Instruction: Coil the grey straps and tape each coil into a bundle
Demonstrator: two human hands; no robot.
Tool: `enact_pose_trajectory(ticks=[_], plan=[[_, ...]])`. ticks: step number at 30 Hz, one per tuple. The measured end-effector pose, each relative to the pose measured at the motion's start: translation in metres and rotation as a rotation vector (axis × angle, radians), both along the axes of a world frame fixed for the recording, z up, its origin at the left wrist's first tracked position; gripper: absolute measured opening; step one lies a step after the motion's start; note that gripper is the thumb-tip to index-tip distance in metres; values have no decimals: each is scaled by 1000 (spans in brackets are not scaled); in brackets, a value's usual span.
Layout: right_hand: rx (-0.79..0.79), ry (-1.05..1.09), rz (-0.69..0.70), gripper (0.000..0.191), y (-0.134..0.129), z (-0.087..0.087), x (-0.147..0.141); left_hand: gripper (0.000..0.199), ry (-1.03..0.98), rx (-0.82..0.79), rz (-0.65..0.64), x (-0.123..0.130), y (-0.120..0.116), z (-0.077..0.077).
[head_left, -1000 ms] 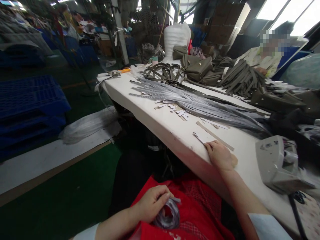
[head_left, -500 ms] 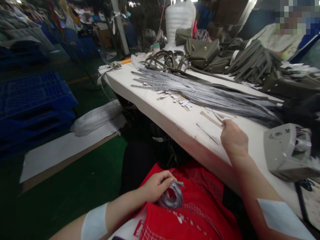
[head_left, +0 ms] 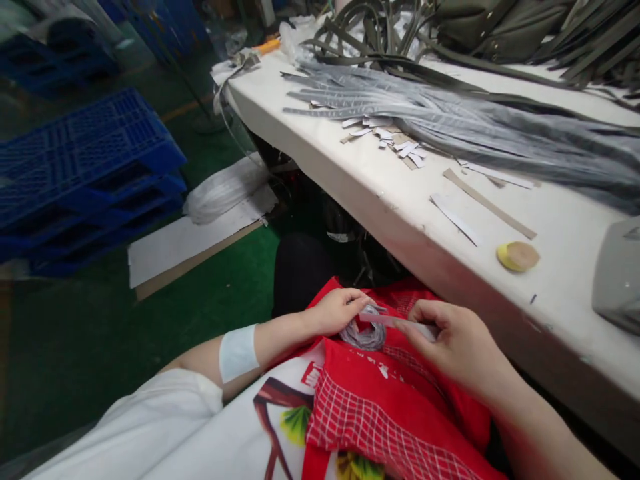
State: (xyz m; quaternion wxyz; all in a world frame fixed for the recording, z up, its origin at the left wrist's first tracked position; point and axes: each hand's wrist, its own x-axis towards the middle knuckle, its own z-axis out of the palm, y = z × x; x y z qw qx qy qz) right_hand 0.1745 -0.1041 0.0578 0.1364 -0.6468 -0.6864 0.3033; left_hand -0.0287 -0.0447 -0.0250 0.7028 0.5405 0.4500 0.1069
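Observation:
My left hand (head_left: 337, 311) is closed on a small coil of grey, plastic-covered strap (head_left: 366, 340), held low over the red apron (head_left: 425, 393) on my lap. From the right, my right hand (head_left: 453, 337) pinches a narrow pale strip (head_left: 379, 319), whose far end lies across the top of the coil near my left fingers. Whether the strip touches the coil, I cannot tell. Close by on the table lie a tan strip (head_left: 487, 202), a white strip (head_left: 454, 219) and a small yellow-edged round piece (head_left: 518, 256).
The white table (head_left: 350, 157) runs along my right, bearing a long bundle of plastic-covered straps (head_left: 450, 123), paper scraps (head_left: 403, 143) and dark olive bags (head_left: 505, 30). A grey device (head_left: 617, 273) stands at the right edge. Blue pallets (head_left: 90, 167) are stacked on the floor at left.
My right hand has come back from the table to the coil, bringing a pale strip. My left hand still holds the coil. The view has tilted down.

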Motion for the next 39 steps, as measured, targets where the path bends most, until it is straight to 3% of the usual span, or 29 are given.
enact_pose_trajectory(ticks=[5,10,18,29,39], plan=[[-13,-230,181,24,-12,-4,-20,36,50,164,-69,1,0,7],[45,-343,226,19,-7,-12,-41,36,113,355,-134,0,1,12],[145,-300,169,24,-18,-1,-33,37,122,320,-121,-1,1,11],[343,-315,87,29,-41,-22,-24,39,128,347,-122,-2,2,9],[354,-320,251,20,-6,-35,-46,38,155,402,-156,2,0,20]])
